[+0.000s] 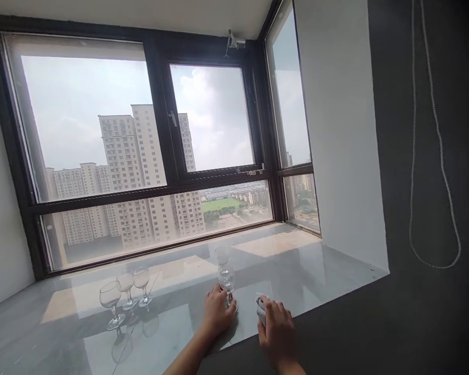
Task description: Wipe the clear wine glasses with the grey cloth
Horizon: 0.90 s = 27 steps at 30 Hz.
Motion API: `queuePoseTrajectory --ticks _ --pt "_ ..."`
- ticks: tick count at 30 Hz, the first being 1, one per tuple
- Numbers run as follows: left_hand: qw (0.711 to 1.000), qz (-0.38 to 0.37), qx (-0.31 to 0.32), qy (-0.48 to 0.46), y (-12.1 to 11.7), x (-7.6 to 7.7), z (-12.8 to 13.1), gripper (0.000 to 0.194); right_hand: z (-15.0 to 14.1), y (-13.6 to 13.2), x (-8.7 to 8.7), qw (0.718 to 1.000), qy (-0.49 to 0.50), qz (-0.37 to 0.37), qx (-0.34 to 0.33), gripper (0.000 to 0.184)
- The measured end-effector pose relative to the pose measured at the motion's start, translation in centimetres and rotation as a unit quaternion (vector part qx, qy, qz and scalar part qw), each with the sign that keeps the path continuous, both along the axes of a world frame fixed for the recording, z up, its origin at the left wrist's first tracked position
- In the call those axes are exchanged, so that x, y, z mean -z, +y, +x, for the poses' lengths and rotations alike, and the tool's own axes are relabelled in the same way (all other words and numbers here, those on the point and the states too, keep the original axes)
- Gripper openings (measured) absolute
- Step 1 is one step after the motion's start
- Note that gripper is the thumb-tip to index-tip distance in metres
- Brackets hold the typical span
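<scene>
Near the front of the sill, my left hand point(218, 310) has its fingers closed around the lower part of a clear stemmed glass point(227, 278). Directly above that bowl in the view is a second glass shape point(222, 255); whether it stands behind or rests on the first, I cannot tell. To the right, my right hand point(275, 323) grips a crumpled grey-white cloth point(260, 307), apart from the glass. Three more stemmed glasses stand upright to the left: one in front point(110, 297) and two behind it, a middle one point(125, 282) and a right one point(142, 279).
The glossy grey stone windowsill point(172, 328) drops off at a slanting front edge close to both hands. Dark-framed windows point(160, 190) rise behind it. A white wall point(340, 130) bounds the right end, and a looped beaded cord point(440, 151) hangs on the dark wall.
</scene>
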<state>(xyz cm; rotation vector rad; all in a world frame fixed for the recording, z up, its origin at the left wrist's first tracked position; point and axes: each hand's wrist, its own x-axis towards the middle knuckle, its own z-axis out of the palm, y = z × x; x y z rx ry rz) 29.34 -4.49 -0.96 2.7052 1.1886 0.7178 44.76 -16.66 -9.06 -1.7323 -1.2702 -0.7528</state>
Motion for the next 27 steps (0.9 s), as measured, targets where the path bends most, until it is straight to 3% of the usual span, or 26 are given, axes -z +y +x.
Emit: queuePoseTrajectory --ticks 6,13,19,27 --pt "0.998 -0.014 -0.020 0.058 -0.3 -0.1 0.3 0.028 0.0 -0.3 -0.3 1.000 0.014 -0.018 -0.013 0.048" --pt "0.999 -0.018 0.006 0.043 -0.4 0.6 0.3 0.035 -0.2 -0.5 -0.7 1.000 0.001 -0.029 0.012 0.045" --pt "0.999 -0.029 0.005 0.032 -1.0 0.2 0.1 0.036 0.0 -0.4 -1.0 0.999 -0.018 -0.032 0.009 0.046" --pt "1.000 -0.019 -0.015 0.020 -1.0 0.3 0.2 0.031 0.0 0.8 -1.5 0.997 0.065 0.022 0.035 0.045"
